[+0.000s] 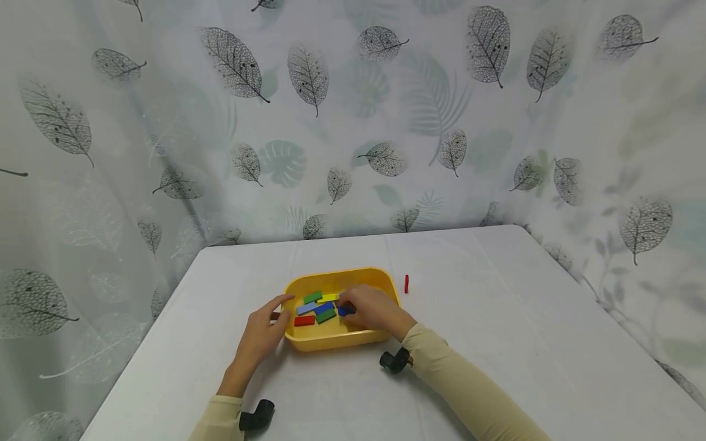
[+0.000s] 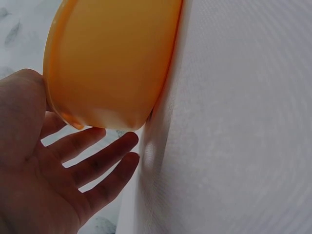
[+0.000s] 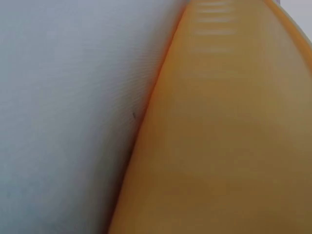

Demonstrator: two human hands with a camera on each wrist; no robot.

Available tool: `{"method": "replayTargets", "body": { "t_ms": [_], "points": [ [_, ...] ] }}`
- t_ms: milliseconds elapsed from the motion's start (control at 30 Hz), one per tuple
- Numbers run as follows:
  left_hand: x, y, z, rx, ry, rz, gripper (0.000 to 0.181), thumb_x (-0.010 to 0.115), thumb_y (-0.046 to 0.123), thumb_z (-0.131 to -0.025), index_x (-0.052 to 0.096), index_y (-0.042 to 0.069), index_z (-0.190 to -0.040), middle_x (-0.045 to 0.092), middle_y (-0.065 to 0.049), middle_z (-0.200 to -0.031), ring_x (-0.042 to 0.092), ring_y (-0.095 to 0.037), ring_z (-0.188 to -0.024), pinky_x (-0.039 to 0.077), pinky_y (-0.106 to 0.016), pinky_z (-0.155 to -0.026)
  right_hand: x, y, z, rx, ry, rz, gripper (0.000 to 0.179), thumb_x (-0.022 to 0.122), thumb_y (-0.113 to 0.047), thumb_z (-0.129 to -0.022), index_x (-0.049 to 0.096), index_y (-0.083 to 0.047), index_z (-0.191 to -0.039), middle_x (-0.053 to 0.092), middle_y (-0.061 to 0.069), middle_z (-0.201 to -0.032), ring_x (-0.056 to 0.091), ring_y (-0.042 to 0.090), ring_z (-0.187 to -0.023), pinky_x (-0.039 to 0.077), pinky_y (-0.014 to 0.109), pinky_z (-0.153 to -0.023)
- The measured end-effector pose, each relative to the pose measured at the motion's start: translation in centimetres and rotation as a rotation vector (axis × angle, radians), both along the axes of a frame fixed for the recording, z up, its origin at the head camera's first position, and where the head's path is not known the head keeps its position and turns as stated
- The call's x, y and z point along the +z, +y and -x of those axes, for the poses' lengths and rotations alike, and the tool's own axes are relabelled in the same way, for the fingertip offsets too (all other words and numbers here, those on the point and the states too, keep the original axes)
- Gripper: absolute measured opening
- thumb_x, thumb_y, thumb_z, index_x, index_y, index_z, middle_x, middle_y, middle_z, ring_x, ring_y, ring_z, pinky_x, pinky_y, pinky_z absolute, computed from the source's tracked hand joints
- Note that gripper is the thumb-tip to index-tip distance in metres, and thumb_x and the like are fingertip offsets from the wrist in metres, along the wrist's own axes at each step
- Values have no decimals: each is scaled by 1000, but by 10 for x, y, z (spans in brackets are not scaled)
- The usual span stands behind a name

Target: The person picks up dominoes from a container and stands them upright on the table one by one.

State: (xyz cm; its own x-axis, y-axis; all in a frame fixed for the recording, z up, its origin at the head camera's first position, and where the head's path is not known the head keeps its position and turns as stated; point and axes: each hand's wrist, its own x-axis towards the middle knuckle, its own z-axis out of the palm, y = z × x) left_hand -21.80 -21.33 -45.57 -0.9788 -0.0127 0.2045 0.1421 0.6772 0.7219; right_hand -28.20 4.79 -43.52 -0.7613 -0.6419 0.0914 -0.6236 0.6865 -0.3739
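Observation:
A shallow yellow plastic tray [image 1: 336,343] holds several small flat blocks. Among them are a red block [image 1: 304,321], a green block [image 1: 325,316], a yellow block [image 1: 328,298] and a light blue block [image 1: 306,309]. The left hand [image 1: 263,331] holds the tray's left rim, thumb and index finger at the edge. In the left wrist view its other fingers spread along the outside of the tray's orange-looking wall [image 2: 112,63]. Inside the tray, the right hand [image 1: 372,307] reaches down with curled fingers and pinches a dark blue block [image 1: 344,311], partly hidden. Only the tray's outer wall [image 3: 209,136] and tabletop fill the right wrist view.
One red block [image 1: 406,283] stands on the white table [image 1: 496,318] just right of the tray. A leaf-patterned curtain [image 1: 353,135] hangs behind the table and along its sides. Black wrist cameras sit at both sleeves, the right one [image 1: 394,361] close to the tray's front.

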Motion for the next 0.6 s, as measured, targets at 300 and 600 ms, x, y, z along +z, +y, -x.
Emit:
{"method": "replayTargets", "body": {
  "t_ms": [300, 600],
  "points": [
    [-2, 1, 0, 1, -1, 7, 39, 57, 17, -104, 64, 16, -143, 61, -17, -142, 66, -36, -111, 60, -47, -85, 3, 7, -4, -29, -9, 144, 19, 81, -17, -91, 76, -11, -109, 66, -8, -93, 59, 15, -85, 54, 27, -83],
    [1, 1, -1, 7, -9, 3, 40, 57, 18, -104, 63, 17, -143, 62, -17, -140, 66, -36, -111, 60, -46, -84, 9, 11, -6, -18, 26, 254, 18, 81, -13, -91, 75, -9, -108, 69, -4, -96, 66, 20, -91, 56, 33, -88]
  ]
}}
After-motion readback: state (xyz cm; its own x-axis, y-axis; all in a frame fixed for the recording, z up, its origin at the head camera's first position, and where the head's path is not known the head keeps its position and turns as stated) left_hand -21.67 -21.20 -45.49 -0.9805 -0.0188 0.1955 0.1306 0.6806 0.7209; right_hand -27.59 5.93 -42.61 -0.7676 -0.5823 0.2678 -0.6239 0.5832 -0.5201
